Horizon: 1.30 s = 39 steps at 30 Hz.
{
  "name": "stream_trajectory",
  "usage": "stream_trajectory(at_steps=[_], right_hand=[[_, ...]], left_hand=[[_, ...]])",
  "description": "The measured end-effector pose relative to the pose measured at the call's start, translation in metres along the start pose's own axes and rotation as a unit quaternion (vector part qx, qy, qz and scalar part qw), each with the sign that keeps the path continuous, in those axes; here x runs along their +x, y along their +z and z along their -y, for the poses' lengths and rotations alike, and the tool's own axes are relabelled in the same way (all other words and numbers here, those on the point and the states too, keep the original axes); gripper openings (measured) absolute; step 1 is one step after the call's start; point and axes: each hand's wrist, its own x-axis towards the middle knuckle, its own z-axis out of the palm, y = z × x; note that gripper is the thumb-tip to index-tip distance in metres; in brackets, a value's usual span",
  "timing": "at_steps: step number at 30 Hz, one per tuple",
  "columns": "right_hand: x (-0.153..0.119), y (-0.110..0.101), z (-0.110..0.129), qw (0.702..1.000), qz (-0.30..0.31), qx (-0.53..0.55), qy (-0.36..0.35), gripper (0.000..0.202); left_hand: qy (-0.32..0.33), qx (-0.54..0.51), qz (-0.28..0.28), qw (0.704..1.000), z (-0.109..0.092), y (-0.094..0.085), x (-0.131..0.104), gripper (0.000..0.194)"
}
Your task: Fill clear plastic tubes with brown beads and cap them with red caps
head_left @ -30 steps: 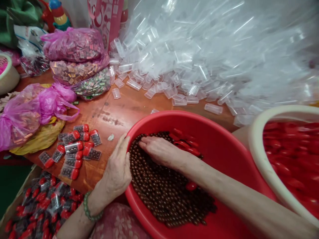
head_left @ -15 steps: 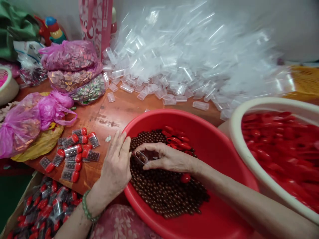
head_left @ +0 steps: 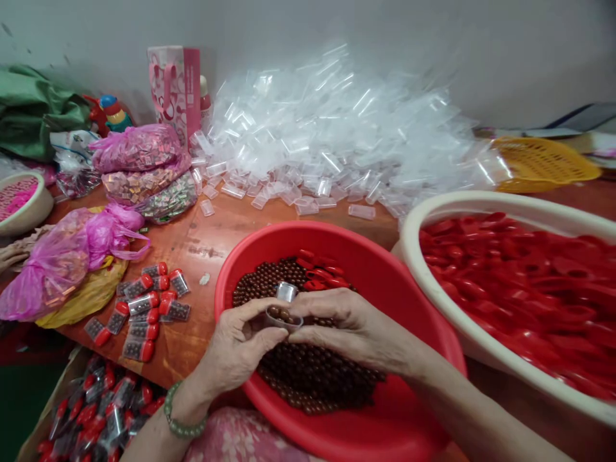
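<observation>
Both hands meet over the red basin (head_left: 414,410), around a small transparent plastic case (head_left: 283,323) with an oval open mouth. Several brown balls show inside it. My left hand (head_left: 240,340), with a green bead bracelet at the wrist, pinches the case's left side between thumb and fingers. On the other side, my right hand (head_left: 351,327) grips the rim with thumb and fingertips. Just above the case is a shiny silvery piece (head_left: 287,292), its kind unclear. Below lie many brown balls (head_left: 317,378), with red caps (head_left: 322,273) at the basin's far side.
Filled red-capped cases (head_left: 144,305) lie on the table at left, more in a box (head_left: 96,410) below. A white tub (head_left: 409,237) of red caps stands right. Transparent cases (head_left: 327,141) are heaped behind. Another person's hand (head_left: 19,250) shows beside a pink bag (head_left: 52,276).
My left hand has come from the basin's rim to the case and now grips it together with my right hand. The case is turned mouth-up. The view has shifted.
</observation>
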Motion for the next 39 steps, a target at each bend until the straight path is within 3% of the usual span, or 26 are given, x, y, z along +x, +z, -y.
stream_trajectory(at_steps=[7,16,19,23,28,36,39], right_hand=[[-0.010,0.003,0.002,0.993,-0.079,-0.087,0.022,0.017],[-0.006,-0.002,0.003,0.990,-0.089,-0.099,0.053,0.011],[-0.002,-0.003,0.004,0.986,-0.110,-0.122,0.019,0.006],[0.006,-0.007,0.007,0.984,-0.074,-0.158,-0.045,0.012],[0.014,-0.012,0.006,0.982,-0.013,-0.181,-0.044,0.008],[-0.002,-0.015,-0.002,0.991,-0.044,-0.123,0.039,0.021],[-0.018,-0.020,-0.011,0.987,-0.048,-0.129,0.080,0.015]], left_hand=[[0.007,0.090,0.000,0.996,0.001,0.001,0.003,0.022],[-0.015,0.116,0.002,0.993,0.004,-0.002,0.008,0.020],[-0.016,0.111,0.008,0.994,0.007,-0.006,0.010,0.023],[-0.015,0.106,0.033,0.994,0.012,-0.012,0.014,0.027],[-0.032,0.085,0.047,0.995,0.017,-0.015,0.017,0.025],[-0.045,0.092,0.032,0.994,0.012,-0.013,0.021,0.021],[-0.052,0.068,0.013,0.996,0.010,-0.012,0.024,0.017]])
